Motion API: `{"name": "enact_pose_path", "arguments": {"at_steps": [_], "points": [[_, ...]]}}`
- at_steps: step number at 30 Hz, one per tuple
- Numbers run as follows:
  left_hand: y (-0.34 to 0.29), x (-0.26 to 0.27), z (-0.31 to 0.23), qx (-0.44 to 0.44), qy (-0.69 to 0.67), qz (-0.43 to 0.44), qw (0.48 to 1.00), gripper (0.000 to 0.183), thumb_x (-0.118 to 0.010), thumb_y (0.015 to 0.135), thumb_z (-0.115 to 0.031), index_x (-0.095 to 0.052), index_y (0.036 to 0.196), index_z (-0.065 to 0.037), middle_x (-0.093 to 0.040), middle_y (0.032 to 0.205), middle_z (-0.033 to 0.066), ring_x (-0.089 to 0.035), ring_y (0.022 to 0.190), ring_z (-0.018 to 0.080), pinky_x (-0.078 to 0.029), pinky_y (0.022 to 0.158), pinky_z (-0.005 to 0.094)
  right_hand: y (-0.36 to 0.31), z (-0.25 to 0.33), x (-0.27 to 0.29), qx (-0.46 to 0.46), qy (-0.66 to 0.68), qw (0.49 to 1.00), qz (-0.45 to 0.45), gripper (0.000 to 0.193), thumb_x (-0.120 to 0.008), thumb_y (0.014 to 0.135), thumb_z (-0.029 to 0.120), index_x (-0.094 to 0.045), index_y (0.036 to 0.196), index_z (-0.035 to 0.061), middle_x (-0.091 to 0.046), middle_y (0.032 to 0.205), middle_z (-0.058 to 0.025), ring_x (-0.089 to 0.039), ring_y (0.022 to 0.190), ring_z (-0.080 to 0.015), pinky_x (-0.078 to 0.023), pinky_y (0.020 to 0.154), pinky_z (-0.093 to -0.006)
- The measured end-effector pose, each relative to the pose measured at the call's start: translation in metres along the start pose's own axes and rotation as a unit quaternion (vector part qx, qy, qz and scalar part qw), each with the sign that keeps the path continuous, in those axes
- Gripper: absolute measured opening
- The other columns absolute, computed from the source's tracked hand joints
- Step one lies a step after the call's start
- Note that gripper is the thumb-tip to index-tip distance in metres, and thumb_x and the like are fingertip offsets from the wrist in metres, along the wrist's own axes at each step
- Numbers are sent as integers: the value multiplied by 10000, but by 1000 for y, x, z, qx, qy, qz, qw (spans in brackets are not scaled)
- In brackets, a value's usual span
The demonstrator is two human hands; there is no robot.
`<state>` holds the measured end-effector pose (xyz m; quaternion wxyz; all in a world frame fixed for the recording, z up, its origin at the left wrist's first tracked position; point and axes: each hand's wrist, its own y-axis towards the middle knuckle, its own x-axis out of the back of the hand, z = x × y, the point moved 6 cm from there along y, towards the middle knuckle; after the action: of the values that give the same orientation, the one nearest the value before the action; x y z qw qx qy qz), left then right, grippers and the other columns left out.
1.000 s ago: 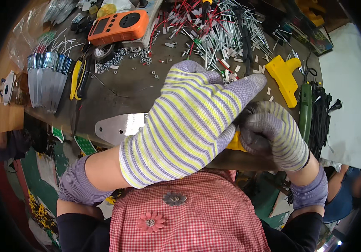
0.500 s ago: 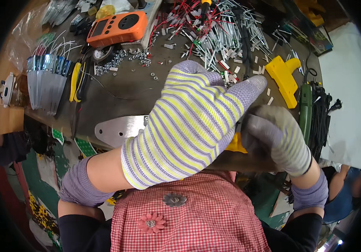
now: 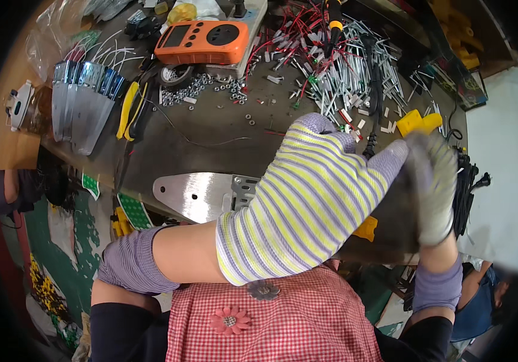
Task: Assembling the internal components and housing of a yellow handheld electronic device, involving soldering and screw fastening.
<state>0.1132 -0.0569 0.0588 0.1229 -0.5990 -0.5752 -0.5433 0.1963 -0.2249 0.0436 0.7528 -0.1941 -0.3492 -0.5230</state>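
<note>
Left hand (image 3: 313,199) is partly covering metal plate (image 3: 198,196); right hand (image 3: 435,190), blurred, is partly screening yellow casing (image 3: 411,123). Neither grip is showing; states indeterminable.

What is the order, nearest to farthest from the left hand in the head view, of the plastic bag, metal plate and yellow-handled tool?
From the left hand:
1. metal plate: just left
2. yellow-handled tool: farther left, higher in the picture
3. plastic bag: upper-left
</note>
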Motion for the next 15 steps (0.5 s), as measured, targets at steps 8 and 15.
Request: {"name": "enact_pose_path", "arguments": {"at_steps": [8, 15], "points": [[-2, 3, 5, 10, -101, 70, 992, 573, -648, 812, -178, -542, 1359, -50, -671, 866, 89, -633, 894, 293, -401, 964, 469, 155, 48, -53, 360, -306, 878, -80, 568, -662, 830, 37, -575, 1340, 272, -655, 1006, -121, -660, 952, -340, -538, 811, -455], [-5, -4, 7, -4, -131, 76, 989, 633, -689, 826, -237, -518, 1418, -91, -709, 861, -22, -631, 940, 301, -356, 1023, 477, 140, 63, -28, 347, -163, 901, -201, 290, -781, 778, 63, -733, 1032, 194, -735, 893, -51, -705, 774, -199, -565, 696, -303]]}}
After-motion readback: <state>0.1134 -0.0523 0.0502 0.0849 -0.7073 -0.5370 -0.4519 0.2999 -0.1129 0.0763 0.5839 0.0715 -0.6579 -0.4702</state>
